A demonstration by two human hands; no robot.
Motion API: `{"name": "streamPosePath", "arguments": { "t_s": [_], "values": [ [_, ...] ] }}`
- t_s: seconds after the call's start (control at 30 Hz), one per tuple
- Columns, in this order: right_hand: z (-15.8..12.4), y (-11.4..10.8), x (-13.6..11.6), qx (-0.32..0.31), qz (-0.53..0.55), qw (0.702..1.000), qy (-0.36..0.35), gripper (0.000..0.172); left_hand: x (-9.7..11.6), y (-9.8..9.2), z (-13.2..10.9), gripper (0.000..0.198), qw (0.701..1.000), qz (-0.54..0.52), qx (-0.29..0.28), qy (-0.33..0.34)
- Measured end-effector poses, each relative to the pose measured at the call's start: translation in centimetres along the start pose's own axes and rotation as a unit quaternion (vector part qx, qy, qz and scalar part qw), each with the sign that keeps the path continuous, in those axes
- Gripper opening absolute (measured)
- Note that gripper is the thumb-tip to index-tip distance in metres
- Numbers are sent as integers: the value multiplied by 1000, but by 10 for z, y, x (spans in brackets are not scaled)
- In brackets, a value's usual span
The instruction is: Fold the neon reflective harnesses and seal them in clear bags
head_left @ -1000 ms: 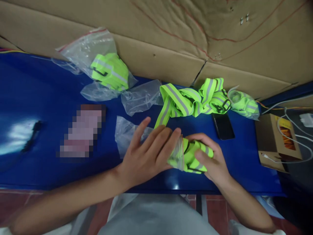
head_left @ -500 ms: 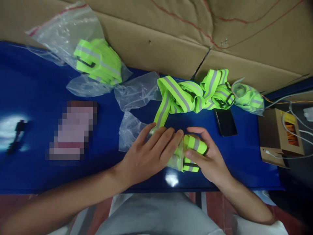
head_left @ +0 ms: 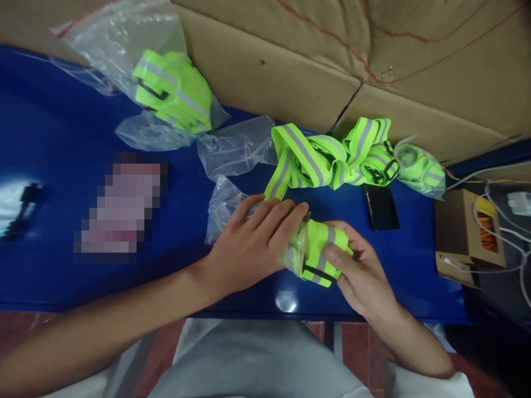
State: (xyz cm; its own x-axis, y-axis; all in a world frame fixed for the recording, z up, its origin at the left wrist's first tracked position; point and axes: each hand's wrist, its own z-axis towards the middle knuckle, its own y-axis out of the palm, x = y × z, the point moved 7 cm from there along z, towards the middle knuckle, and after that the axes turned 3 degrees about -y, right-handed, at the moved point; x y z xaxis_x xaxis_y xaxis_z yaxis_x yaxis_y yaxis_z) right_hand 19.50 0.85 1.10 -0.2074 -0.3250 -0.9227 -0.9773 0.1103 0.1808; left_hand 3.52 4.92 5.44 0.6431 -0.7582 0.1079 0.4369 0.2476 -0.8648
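Observation:
My right hand (head_left: 357, 273) grips a folded neon-green reflective strap bundle (head_left: 319, 249) with a black buckle, near the table's front edge. The bundle's left end sits in the mouth of a clear plastic bag (head_left: 226, 204). My left hand (head_left: 253, 246) lies over that bag, fingers curled around its opening beside the bundle. The bag's far end trails to the left on the blue table (head_left: 62, 149).
Loose neon reflective straps (head_left: 319, 160) lie behind my hands, with a bagged bundle (head_left: 418, 168) at their right. Another bagged bundle (head_left: 174, 97) and an empty bag (head_left: 234, 152) lie at the back left. A black phone (head_left: 380, 207), cardboard wall (head_left: 290, 83) and small box (head_left: 468, 237) with cables stand nearby.
The folded bundle has turned in my right hand and sits a little deeper in the bag's mouth. My left hand has closed more tightly round the bag's opening.

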Motion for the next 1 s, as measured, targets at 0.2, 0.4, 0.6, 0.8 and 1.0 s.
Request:
{"name": "streamPosePath", "arguments": {
  "t_s": [0.2, 0.4, 0.6, 0.8, 1.0],
  "values": [
    [9, 19, 25, -24, 50, 995, 82, 39, 7, 12, -4, 60, 996, 13, -82, -29],
    [14, 14, 22, -31, 19, 998, 57, 40, 5, 11, -5, 57, 996, 19, -75, -34],
    [19, 1, 23, -48, -44, 998, 23, 39, -7, 10, -5, 58, 996, 34, -75, -37],
    [18, 11, 33, -48, -79, 996, 14, 36, 12, 14, -8, 37, 996, 47, -77, 15],
    [8, 18, 26, -22, -51, 998, -20, 48, 8, 8, -3, 40, 999, 37, -37, -10]
  ]
}}
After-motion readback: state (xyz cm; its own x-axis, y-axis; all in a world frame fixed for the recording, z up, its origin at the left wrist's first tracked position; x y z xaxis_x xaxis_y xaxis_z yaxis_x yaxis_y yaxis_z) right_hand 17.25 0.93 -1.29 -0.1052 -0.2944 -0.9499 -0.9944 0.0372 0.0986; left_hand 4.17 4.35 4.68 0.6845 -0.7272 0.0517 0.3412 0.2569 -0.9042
